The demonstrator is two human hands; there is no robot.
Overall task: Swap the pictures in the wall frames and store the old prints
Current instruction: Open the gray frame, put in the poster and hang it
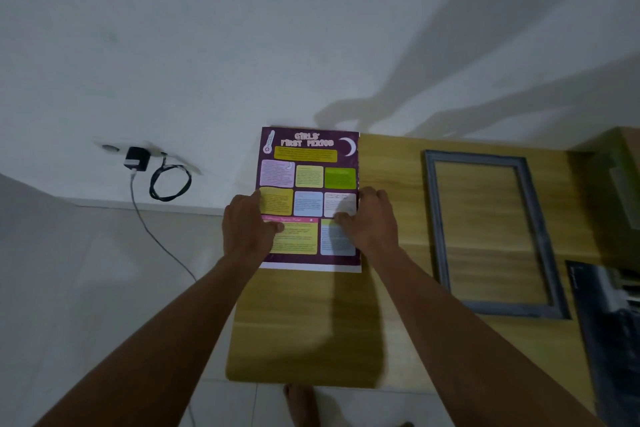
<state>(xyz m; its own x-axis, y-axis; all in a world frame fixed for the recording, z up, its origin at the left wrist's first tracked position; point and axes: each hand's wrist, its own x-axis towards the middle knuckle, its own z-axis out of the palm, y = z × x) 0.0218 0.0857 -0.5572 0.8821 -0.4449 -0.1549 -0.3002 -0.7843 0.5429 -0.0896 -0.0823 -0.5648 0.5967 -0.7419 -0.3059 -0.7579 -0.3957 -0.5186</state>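
A purple poster print [308, 163] with coloured text boxes lies at the far left of a wooden table [391, 305], its top edge against the wall. My left hand [247, 229] grips its left edge, thumb on top. My right hand [369, 218] grips its right edge the same way. To the right an empty grey picture frame [540, 232] lies flat on the table, the wood showing through it. A dark print [609, 329] lies at the table's right edge, cut off by the image border.
A white wall rises behind the table. A black charger [136, 158] is plugged into a wall socket at the left, with a looped cable [170, 182] and a cord trailing over the pale tiled floor. A bare foot [301, 404] shows below the table's front edge.
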